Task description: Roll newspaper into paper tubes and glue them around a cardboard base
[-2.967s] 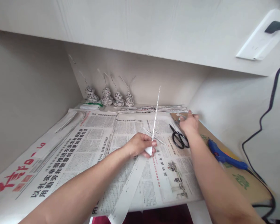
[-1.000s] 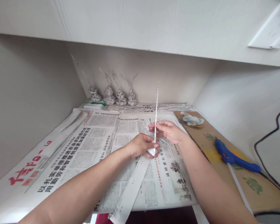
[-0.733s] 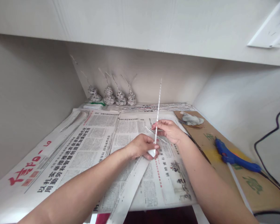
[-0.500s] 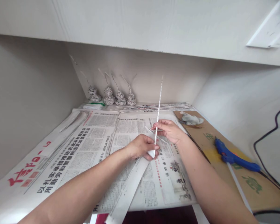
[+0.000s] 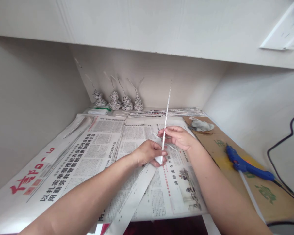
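A thin paper tube [image 5: 168,107], wound in a spiral, stands nearly upright between my hands. My left hand [image 5: 147,153] is closed at its lower end, where a long newspaper strip [image 5: 137,195] wraps into it. The strip trails down left past the table's front edge. Higher up, my right hand [image 5: 181,137] pinches the tube between thumb and forefinger, the other fingers curled behind it. Thin pale pieces [image 5: 171,147] show below and beside the right fingers; whether they lie on the newspaper or are held I cannot tell.
Newspaper sheets [image 5: 88,156] cover the tabletop. Several gourd-shaped woven paper pieces [image 5: 126,103] and a bundle of paper tubes [image 5: 161,113] line the back. On cardboard [image 5: 276,209] at the right are a blue glue gun [image 5: 250,168] with its cord and a grey rag [image 5: 202,125].
The strip's lower part has swung slightly left, and its end now runs out of view at the bottom. Both hands keep nearly the same places and grips.
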### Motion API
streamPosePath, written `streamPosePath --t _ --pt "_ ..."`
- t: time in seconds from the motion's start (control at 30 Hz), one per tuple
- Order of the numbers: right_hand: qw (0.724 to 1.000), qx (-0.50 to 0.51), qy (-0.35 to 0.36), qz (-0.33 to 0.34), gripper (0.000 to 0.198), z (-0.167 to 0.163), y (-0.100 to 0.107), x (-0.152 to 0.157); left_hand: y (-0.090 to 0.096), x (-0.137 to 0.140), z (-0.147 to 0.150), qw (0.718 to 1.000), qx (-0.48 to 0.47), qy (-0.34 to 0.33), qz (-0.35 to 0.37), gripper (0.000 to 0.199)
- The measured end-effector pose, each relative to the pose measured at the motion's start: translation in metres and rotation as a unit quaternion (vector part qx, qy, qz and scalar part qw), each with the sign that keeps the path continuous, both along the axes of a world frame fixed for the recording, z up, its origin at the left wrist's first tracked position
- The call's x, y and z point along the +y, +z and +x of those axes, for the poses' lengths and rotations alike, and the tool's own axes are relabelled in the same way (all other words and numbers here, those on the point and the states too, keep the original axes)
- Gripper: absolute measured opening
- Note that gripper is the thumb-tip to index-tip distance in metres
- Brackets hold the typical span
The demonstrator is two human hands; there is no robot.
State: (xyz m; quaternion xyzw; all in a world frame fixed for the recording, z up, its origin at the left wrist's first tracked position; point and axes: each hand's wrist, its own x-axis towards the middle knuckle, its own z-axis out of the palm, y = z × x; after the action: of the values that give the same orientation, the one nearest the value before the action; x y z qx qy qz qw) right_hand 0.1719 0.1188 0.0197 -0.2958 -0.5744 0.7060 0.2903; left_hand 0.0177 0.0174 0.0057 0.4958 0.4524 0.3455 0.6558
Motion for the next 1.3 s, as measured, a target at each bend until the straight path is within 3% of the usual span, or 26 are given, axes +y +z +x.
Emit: streamPosePath --t 0.1,0.27,0.43,0.57,0.73,0.87,1.03,1.2,1.3 --pt "0.999 0.001 -0.036 0.002 0.019 -0.0001 -0.0006 -0.0001 0.0012 -0.0004 0.0001 1.0 0.002 -0.008 -0.007 0.039" --pt "1.0 -0.004 0.022 -0.003 0.025 -0.001 -0.0005 -0.0017 0.0033 -0.0011 -0.0002 1.0 0.004 -0.001 -0.004 0.039" --pt "0.999 0.008 -0.037 -0.018 0.02 -0.0013 -0.0024 0.001 0.0052 -0.0013 -0.0002 1.0 -0.009 -0.025 -0.004 0.036" --pt "1.0 0.007 0.016 -0.015 0.026 0.0009 -0.0015 0.0025 0.0055 -0.0003 -0.0004 1.0 -0.004 -0.007 -0.006 0.034" --pt "0.999 0.027 -0.041 -0.017 0.019 0.0008 -0.0004 0.0019 0.0043 -0.0009 -0.0003 1.0 -0.003 -0.022 0.002 0.034" --pt "1.0 0.016 0.018 -0.004 0.025 0.0018 0.0001 0.0012 0.0047 -0.0014 -0.0001 1.0 0.002 -0.002 -0.002 0.034" --pt "1.0 0.008 -0.027 0.013 0.02 0.0018 -0.0013 0.0023 0.0037 -0.0007 0.0004 1.0 0.009 -0.016 -0.007 0.035" --pt "1.0 -0.002 0.022 0.014 0.026 0.0013 -0.0006 0.0008 0.0016 0.0001 -0.0006 1.0 0.007 -0.006 -0.006 0.032" --pt "0.999 -0.008 -0.026 0.021 0.021 0.0006 -0.001 0.001 0.0006 0.0001 -0.0011 1.0 0.005 -0.016 -0.015 0.032"
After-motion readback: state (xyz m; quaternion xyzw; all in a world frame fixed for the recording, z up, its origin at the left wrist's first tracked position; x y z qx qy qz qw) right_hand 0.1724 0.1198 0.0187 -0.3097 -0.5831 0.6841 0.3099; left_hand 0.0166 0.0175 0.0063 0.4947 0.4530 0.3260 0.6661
